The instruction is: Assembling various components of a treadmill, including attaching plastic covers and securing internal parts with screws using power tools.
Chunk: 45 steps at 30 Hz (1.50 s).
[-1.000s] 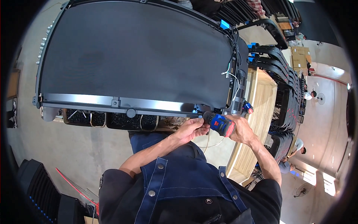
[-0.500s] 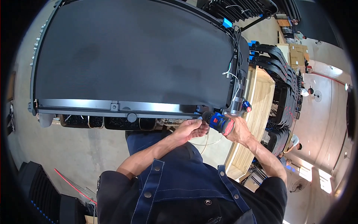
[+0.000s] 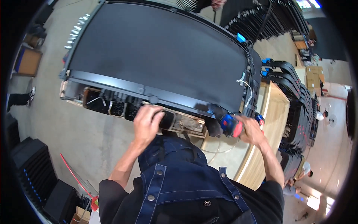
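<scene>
A treadmill deck with a wide black belt (image 3: pixel 160 48) lies in front of me, its dark side rail (image 3: pixel 123 85) on the near side. My right hand (image 3: pixel 251 130) is wrapped round a blue-and-red cordless drill (image 3: pixel 230 125), which is level with the rail's right end. The drill's front end is blurred. My left hand (image 3: pixel 146 125) hovers over black parts bins (image 3: pixel 169 118) below the rail, its fingers bent and thumb apart. Nothing shows between them. Small dark parts fill the bins (image 3: pixel 97 102) farther left.
Loose cables (image 3: pixel 244 83) hang over the treadmill's right end. A pale wooden crate (image 3: pixel 274 100) stands to the right, with stacked black frames (image 3: pixel 294 115) beyond. Black stacked parts (image 3: pixel 31 160) and a red hose (image 3: pixel 71 170) are at lower left. Other people are at work in the far right.
My left hand has left the drill's tip and moved left to the bins. The drill has shifted slightly right in my right hand. My view has swung, showing more of the bins.
</scene>
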{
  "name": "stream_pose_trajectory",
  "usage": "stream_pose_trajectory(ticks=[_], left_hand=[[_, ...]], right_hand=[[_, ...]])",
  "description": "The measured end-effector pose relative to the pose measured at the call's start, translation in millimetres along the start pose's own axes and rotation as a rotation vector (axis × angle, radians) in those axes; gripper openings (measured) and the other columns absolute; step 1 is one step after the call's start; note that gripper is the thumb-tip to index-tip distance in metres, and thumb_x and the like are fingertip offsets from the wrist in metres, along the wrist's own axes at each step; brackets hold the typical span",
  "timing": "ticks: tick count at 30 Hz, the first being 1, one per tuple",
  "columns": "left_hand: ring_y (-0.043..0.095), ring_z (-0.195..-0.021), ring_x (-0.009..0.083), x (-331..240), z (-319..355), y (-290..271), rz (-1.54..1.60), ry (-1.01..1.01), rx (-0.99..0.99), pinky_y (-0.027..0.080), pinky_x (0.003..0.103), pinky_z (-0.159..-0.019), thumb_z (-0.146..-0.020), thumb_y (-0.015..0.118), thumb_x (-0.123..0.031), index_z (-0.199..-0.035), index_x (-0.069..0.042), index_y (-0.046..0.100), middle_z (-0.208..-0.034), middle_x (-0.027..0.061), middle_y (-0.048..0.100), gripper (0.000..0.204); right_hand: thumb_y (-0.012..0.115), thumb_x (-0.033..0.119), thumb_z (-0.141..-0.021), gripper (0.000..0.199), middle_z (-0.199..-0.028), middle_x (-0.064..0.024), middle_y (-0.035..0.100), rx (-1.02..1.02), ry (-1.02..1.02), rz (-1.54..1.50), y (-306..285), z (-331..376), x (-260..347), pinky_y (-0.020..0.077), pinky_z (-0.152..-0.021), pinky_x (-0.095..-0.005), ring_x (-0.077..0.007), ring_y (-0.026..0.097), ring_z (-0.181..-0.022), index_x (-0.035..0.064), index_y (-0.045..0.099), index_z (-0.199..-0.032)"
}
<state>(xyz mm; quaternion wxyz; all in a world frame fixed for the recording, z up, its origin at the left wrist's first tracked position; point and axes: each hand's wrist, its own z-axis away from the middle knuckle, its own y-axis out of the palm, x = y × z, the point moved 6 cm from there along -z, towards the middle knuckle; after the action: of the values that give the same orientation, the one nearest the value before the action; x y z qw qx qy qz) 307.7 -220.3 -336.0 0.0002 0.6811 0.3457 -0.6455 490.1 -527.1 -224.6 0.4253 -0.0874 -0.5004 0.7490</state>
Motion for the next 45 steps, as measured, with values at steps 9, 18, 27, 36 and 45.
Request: stream_pose_trajectory(ticks=[9,18,27,36,45], left_hand=[[0.052,-0.100,0.0326,58.6,-51.0,-82.9,-0.692,0.390,0.301,0.044,0.045,-0.089,-0.068,0.086,-0.022,-0.103,-0.006,0.056,-0.102,0.0127,0.052,0.048],[0.054,-0.088,0.0262,69.8,-67.6,-59.7,-0.755,0.837,0.446,0.044,0.039,-0.070,-0.073,0.066,-0.012,-0.094,-0.010,0.053,-0.091,0.0079,0.049,0.024],[0.056,-0.086,0.0245,66.6,-75.3,-46.4,-0.832,0.792,0.430,0.047,0.038,-0.068,-0.079,0.061,-0.016,-0.090,-0.012,0.054,-0.088,0.0058,0.050,0.013],[0.059,-0.086,0.0258,-8.3,-79.2,-95.1,-0.907,0.731,0.578,0.054,0.039,-0.068,-0.076,0.066,-0.011,-0.091,-0.007,0.049,-0.090,0.0076,0.052,0.023],[0.057,-0.075,0.0237,-234.2,-47.0,-281.7,-0.723,0.608,0.267,0.045,0.035,-0.065,-0.074,0.080,-0.045,-0.099,-0.007,0.056,-0.081,0.0058,0.052,0.051]], right_hand=[[0.087,0.034,-0.075,0.063,-0.098,-0.0163,0.073,0.339,0.616,-0.808,230.4,-3.6,26.3,0.0549,-0.086,-0.0382,-0.0303,0.070,-0.090,0.0030,0.062,-0.124],[0.073,0.033,-0.078,0.060,-0.125,-0.0249,0.065,0.019,0.891,-0.317,458.7,-83.8,-43.0,0.0523,-0.099,-0.0453,-0.0370,0.063,-0.119,0.0029,0.060,-0.128],[0.070,0.034,-0.080,0.040,-0.109,-0.0203,0.073,-0.153,0.443,-0.407,472.1,-151.3,-42.3,0.0552,-0.091,-0.0457,-0.0354,0.070,-0.107,0.0073,0.075,-0.109],[0.062,0.034,-0.098,0.031,-0.086,-0.0074,0.066,0.066,0.246,-1.905,250.7,-257.7,76.4,0.0528,-0.070,-0.0277,-0.0144,0.064,-0.079,0.0044,0.063,-0.106],[0.062,0.035,-0.097,0.032,-0.087,-0.0073,0.067,0.228,0.036,-1.542,148.6,-331.1,126.2,0.0532,-0.069,-0.0281,-0.0147,0.064,-0.079,0.0042,0.063,-0.107]])
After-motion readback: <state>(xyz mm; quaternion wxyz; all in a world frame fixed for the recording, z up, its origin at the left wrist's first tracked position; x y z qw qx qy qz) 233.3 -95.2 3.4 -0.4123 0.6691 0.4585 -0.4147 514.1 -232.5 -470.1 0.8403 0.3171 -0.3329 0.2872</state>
